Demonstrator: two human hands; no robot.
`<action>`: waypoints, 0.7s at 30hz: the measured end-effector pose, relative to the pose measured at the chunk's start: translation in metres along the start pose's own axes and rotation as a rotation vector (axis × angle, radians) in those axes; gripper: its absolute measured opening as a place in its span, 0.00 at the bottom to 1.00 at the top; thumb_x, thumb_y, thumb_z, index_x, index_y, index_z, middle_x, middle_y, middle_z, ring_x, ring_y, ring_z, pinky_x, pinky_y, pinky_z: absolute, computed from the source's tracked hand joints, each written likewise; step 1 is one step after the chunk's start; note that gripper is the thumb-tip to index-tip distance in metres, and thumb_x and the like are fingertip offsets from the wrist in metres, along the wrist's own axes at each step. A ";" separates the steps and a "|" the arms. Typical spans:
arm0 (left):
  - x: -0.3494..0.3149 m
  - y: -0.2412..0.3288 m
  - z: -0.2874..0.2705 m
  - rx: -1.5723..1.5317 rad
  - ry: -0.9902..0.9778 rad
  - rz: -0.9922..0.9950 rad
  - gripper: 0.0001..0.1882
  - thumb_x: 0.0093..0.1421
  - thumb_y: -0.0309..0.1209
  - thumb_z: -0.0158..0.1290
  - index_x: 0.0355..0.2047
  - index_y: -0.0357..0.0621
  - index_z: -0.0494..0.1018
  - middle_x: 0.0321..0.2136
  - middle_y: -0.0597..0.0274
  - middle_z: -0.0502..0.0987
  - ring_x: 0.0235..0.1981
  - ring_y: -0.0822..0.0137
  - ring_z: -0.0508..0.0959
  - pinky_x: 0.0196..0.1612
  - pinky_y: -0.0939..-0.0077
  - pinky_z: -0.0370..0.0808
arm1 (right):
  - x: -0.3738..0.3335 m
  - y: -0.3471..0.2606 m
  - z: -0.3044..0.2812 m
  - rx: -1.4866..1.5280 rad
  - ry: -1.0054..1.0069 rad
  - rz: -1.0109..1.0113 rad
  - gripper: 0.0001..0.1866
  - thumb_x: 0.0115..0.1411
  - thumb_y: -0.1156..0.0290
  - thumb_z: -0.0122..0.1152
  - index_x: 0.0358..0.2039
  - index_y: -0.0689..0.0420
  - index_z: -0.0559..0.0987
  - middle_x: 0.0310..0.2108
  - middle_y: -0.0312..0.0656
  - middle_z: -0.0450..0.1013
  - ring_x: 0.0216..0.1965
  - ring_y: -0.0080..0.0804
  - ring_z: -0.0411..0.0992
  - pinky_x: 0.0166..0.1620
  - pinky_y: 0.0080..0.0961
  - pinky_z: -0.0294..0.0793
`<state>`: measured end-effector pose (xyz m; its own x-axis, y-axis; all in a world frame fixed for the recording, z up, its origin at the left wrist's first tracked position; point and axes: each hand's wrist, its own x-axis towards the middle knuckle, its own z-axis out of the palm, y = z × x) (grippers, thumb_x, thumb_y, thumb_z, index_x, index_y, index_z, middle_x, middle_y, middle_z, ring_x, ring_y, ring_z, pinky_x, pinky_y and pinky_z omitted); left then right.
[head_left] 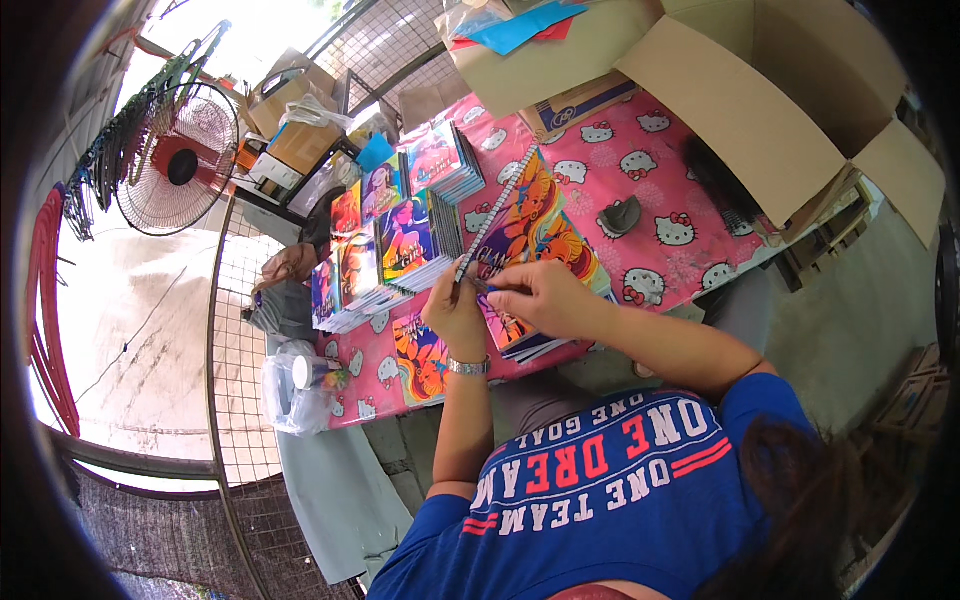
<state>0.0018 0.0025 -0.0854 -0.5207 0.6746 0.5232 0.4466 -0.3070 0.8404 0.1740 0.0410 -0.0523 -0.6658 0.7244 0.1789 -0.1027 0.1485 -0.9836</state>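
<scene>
Nearest, a book point(418, 358) lies flat on the table point(365, 345), just beside the left wrist. The notebook point(548, 228) is between the hands and the middle of the table, tilted, its white coil point(500, 212) slanting up and away. The left hand point(457, 318) has its grip closed round the coil's near end. The right hand point(545, 298) meets it there with a narrow grip; whether it pinches the wire, I cannot tell.

Good handling here probably means bracing the spine firmly with the left fingers, working only the last loop with the right, and keeping the cover flat so that no page hole tears.

To the left, a clear bag point(285, 405) sits at the table's edge with a white round-topped thing in it. Beyond the hands stand stacks of books point(405, 240). Farther off, a big carton point(735, 125) gapes with flaps spread, its floor hidden; blue sheets point(527, 27) and a red one lie across another carton point(545, 75). At the far left, more boxes point(302, 143) carry crumpled plastic.
</scene>
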 end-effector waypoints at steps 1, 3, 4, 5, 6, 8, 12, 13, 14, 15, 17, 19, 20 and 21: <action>-0.001 -0.005 -0.003 0.002 0.005 0.010 0.10 0.58 0.18 0.58 0.41 0.34 0.80 0.29 0.62 0.82 0.26 0.79 0.77 0.30 0.84 0.75 | 0.004 -0.002 -0.002 0.298 -0.099 0.191 0.20 0.56 0.66 0.66 0.46 0.64 0.79 0.36 0.48 0.76 0.38 0.39 0.75 0.41 0.31 0.73; 0.000 -0.006 -0.011 0.015 0.019 0.024 0.09 0.58 0.19 0.59 0.41 0.33 0.80 0.30 0.61 0.82 0.25 0.79 0.77 0.29 0.83 0.75 | 0.003 0.002 -0.005 0.194 -0.065 0.052 0.20 0.56 0.66 0.67 0.48 0.62 0.79 0.38 0.45 0.77 0.39 0.34 0.76 0.42 0.28 0.74; 0.000 -0.006 -0.018 -0.039 0.085 -0.042 0.09 0.59 0.20 0.58 0.40 0.33 0.80 0.30 0.61 0.82 0.25 0.78 0.77 0.27 0.83 0.75 | 0.001 0.007 -0.008 -0.056 0.005 -0.125 0.21 0.56 0.67 0.67 0.49 0.61 0.79 0.39 0.44 0.78 0.40 0.32 0.76 0.43 0.28 0.74; 0.001 0.000 -0.026 -0.092 0.143 -0.110 0.08 0.60 0.20 0.58 0.40 0.33 0.79 0.30 0.61 0.82 0.25 0.78 0.77 0.26 0.82 0.75 | -0.004 0.012 -0.012 -0.301 0.082 -0.298 0.21 0.56 0.67 0.67 0.49 0.60 0.79 0.39 0.43 0.78 0.40 0.31 0.76 0.44 0.27 0.74; 0.000 0.003 -0.038 -0.142 0.206 -0.179 0.07 0.60 0.20 0.57 0.40 0.33 0.79 0.30 0.60 0.81 0.24 0.77 0.78 0.25 0.82 0.75 | -0.008 0.011 -0.024 -0.334 0.137 -0.297 0.21 0.56 0.67 0.67 0.51 0.57 0.79 0.41 0.43 0.77 0.43 0.31 0.75 0.48 0.27 0.73; -0.002 -0.010 -0.084 -0.270 0.367 -0.300 0.07 0.63 0.20 0.54 0.42 0.35 0.77 0.29 0.61 0.80 0.21 0.75 0.76 0.19 0.82 0.73 | -0.017 0.020 -0.057 -0.205 0.253 -0.123 0.23 0.53 0.64 0.68 0.49 0.59 0.79 0.43 0.51 0.76 0.46 0.43 0.75 0.51 0.33 0.73; -0.037 -0.060 -0.181 -0.255 0.545 -0.432 0.10 0.64 0.21 0.52 0.46 0.36 0.74 0.30 0.61 0.79 0.17 0.75 0.72 0.15 0.81 0.69 | -0.044 0.109 -0.116 -0.510 0.477 0.045 0.22 0.52 0.62 0.68 0.46 0.59 0.79 0.42 0.50 0.75 0.45 0.47 0.74 0.51 0.36 0.72; -0.049 -0.079 -0.201 -0.171 0.557 -0.465 0.11 0.64 0.21 0.52 0.46 0.36 0.74 0.31 0.61 0.79 0.16 0.76 0.71 0.14 0.80 0.68 | -0.057 0.138 -0.124 -0.628 0.424 0.063 0.22 0.52 0.62 0.68 0.45 0.59 0.79 0.41 0.49 0.75 0.45 0.47 0.74 0.51 0.37 0.72; -0.058 -0.093 -0.212 -0.088 0.566 -0.498 0.12 0.63 0.21 0.53 0.47 0.36 0.73 0.31 0.60 0.78 0.16 0.76 0.70 0.14 0.80 0.66 | -0.069 0.167 -0.130 -0.745 0.369 0.079 0.21 0.52 0.62 0.68 0.44 0.59 0.79 0.40 0.49 0.74 0.45 0.47 0.73 0.51 0.38 0.72; -0.064 -0.099 -0.215 0.017 0.557 -0.539 0.12 0.63 0.22 0.53 0.47 0.35 0.74 0.32 0.59 0.79 0.18 0.76 0.72 0.17 0.79 0.68 | -0.074 0.176 -0.130 -0.864 0.314 0.093 0.20 0.51 0.62 0.68 0.43 0.59 0.79 0.40 0.49 0.74 0.45 0.47 0.73 0.50 0.39 0.72; -0.075 -0.115 -0.219 0.224 0.532 -0.618 0.12 0.63 0.22 0.54 0.47 0.34 0.74 0.35 0.57 0.79 0.23 0.74 0.75 0.23 0.78 0.73 | -0.081 0.186 -0.128 -0.990 0.275 0.103 0.21 0.52 0.63 0.67 0.45 0.59 0.79 0.41 0.48 0.75 0.46 0.48 0.73 0.52 0.39 0.71; -0.096 -0.156 -0.256 0.369 0.545 -0.517 0.13 0.61 0.20 0.55 0.47 0.31 0.76 0.39 0.55 0.80 0.34 0.70 0.77 0.38 0.76 0.75 | -0.071 0.182 -0.133 -0.988 0.276 0.101 0.20 0.53 0.62 0.66 0.44 0.58 0.79 0.40 0.49 0.74 0.46 0.49 0.72 0.52 0.40 0.71; -0.094 -0.156 -0.248 0.367 0.520 -0.534 0.14 0.60 0.20 0.56 0.47 0.31 0.76 0.40 0.55 0.80 0.36 0.69 0.77 0.41 0.75 0.75 | -0.062 0.179 -0.150 -0.934 0.334 0.130 0.19 0.53 0.60 0.66 0.43 0.58 0.79 0.40 0.49 0.74 0.46 0.50 0.72 0.50 0.42 0.71; -0.092 -0.155 -0.244 0.367 0.500 -0.549 0.14 0.60 0.20 0.56 0.47 0.30 0.76 0.41 0.54 0.80 0.38 0.68 0.77 0.44 0.74 0.75 | -0.053 0.176 -0.168 -0.876 0.389 0.154 0.19 0.53 0.59 0.65 0.42 0.57 0.80 0.39 0.50 0.74 0.45 0.50 0.72 0.49 0.43 0.71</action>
<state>-0.1967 -0.1756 -0.2299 -0.9574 0.2597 0.1259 0.1986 0.2759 0.9404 0.3158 0.1417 -0.2304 -0.3190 0.9263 0.2003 0.6567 0.3684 -0.6580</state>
